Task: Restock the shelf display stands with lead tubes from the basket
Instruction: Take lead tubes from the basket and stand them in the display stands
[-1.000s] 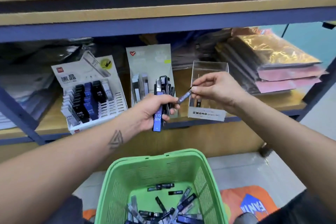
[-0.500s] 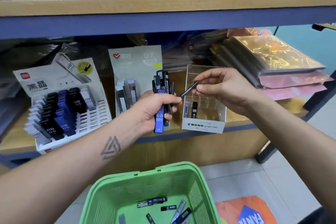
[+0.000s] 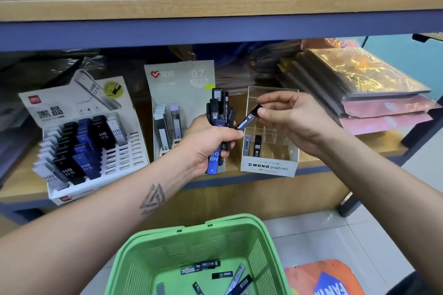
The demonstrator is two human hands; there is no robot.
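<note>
My right hand [image 3: 294, 122] pinches one lead tube [image 3: 248, 118] above the clear stand [image 3: 269, 165]. My left hand [image 3: 208, 146] grips a bundle of tubes [image 3: 219, 112], hiding its middle. The basket [image 3: 208, 246] is cropped below.

Two bare forearms without sleeves, the left hand [image 3: 208, 143] and right hand [image 3: 294, 117] ringless, a dark triangular line tattoo [image 3: 152, 199] marking the inner left forearm.
</note>
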